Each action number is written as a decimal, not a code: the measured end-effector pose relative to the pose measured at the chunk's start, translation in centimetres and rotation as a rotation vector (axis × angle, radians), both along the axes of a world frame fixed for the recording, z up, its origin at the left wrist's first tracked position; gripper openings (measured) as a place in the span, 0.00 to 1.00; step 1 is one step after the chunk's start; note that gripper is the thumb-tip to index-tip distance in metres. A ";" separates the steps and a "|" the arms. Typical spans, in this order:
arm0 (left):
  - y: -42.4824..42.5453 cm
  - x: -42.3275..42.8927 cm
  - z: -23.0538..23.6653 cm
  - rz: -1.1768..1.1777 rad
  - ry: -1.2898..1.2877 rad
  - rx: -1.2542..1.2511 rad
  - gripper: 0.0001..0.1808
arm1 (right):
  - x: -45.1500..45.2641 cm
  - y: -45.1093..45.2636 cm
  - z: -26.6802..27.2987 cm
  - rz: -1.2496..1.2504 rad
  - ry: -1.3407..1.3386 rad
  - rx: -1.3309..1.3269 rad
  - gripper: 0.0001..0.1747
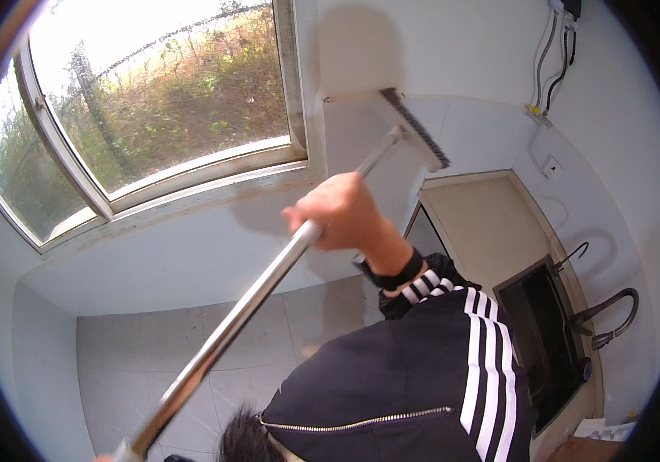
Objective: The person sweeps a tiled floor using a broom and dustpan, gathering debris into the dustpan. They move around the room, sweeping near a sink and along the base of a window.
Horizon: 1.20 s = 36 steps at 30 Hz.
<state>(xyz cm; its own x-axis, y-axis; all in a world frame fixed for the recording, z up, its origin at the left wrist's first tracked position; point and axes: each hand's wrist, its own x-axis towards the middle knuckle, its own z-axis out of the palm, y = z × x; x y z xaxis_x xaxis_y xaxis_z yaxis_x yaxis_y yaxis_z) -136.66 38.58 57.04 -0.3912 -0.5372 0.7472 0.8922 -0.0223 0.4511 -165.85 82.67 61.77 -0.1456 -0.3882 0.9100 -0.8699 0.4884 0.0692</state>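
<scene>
My right hand [341,212] grips the metal telescopic pole [232,312] of a long-handled scrub brush near the middle, where the thick tube meets a thinner one. The brush head [416,131], with a pale back and a row of dark bristles, is up in front of the white wall tiles [474,133] beside the window. Whether its bristles touch the tiles, I cannot tell. Of my left hand [102,458] only a sliver of skin shows at the bottom edge, by the grey fitting at the pole's lower end. A black sleeve with white stripes covers my right arm.
A sliding window [174,104] with a worn sill fills the upper left. To the right, a beige countertop [474,213] holds a black sink [538,335] and a curved faucet [624,306]. A wall socket [553,167] and hanging cables [552,63] are above. Grey tiles cover the floor [157,341].
</scene>
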 end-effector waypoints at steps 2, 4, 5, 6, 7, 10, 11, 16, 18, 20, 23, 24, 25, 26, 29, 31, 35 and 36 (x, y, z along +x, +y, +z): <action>0.9 1.9 0.4 0.114 0.053 -0.085 0.14 | 1.6 -3.6 0.1 0.179 -0.010 0.111 0.07; 1.5 3.5 0.4 0.291 0.064 -0.158 0.15 | 4.3 -7.8 -0.2 0.334 -0.032 0.215 0.06; 1.6 4.2 0.2 0.414 0.039 -0.197 0.15 | 5.7 -9.6 -0.4 0.385 -0.027 0.264 0.07; 1.6 4.9 -0.1 0.564 -0.017 -0.240 0.15 | 6.8 -10.9 -0.5 0.439 -0.024 0.285 0.11; 1.5 5.5 -0.5 0.739 -0.104 -0.297 0.15 | 7.5 -11.5 -0.7 0.451 -0.032 0.244 0.11; 1.0 7.4 -2.0 1.335 -0.363 -0.545 0.16 | 8.5 -12.1 -1.1 0.407 -0.038 0.214 0.14; 0.7 8.1 -2.5 1.503 -0.425 -0.626 0.16 | 8.3 -11.6 -1.1 0.389 -0.032 0.174 0.13; -1.2 11.3 -4.1 2.010 -0.630 -0.909 0.17 | 6.5 -7.7 -0.8 0.174 -0.025 0.096 0.09; -1.7 12.1 -4.0 2.149 -0.689 -0.981 0.17 | 5.3 -6.2 -0.6 0.093 -0.014 0.126 0.08; -1.0 12.1 -4.1 2.255 -0.732 -1.022 0.18 | 3.8 -5.5 -0.6 0.038 -0.019 0.160 0.07; 2.7 9.9 -5.1 1.838 -0.664 -0.956 0.17 | 2.2 -7.3 -1.5 0.198 -0.100 0.158 0.07; 4.7 8.7 -5.9 1.494 -0.595 -0.835 0.17 | 2.2 -8.6 -2.2 0.279 -0.134 0.170 0.09; 7.1 7.4 -6.7 1.186 -0.554 -0.715 0.17 | 2.6 -9.8 -3.2 0.316 -0.160 0.253 0.09; 9.4 6.1 -7.6 0.956 -0.541 -0.641 0.17 | 3.2 -11.5 -4.3 0.366 -0.173 0.327 0.10; 15.0 2.3 -9.3 0.516 -0.600 -0.537 0.16 | 5.2 -15.8 -7.5 0.543 -0.252 0.453 0.15; 17.8 0.3 -9.4 0.393 -0.637 -0.520 0.16 | 5.7 -17.3 -9.4 0.617 -0.306 0.494 0.14; 21.8 -3.2 -8.3 0.291 -0.726 -0.512 0.15 | 4.4 -17.1 -12.9 0.869 -0.481 0.431 0.12; 22.8 -4.2 -8.1 0.279 -0.743 -0.513 0.15 | 3.7 -16.7 -13.8 0.942 -0.502 0.399 0.11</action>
<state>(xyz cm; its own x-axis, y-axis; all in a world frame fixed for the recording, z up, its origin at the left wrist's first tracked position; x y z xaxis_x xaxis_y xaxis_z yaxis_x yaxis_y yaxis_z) -140.84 61.34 48.98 -0.7693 -0.3582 0.5291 0.3153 0.5074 0.8020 -162.16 66.02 48.01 0.0439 -0.7849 0.6180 -0.8525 -0.3520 -0.3865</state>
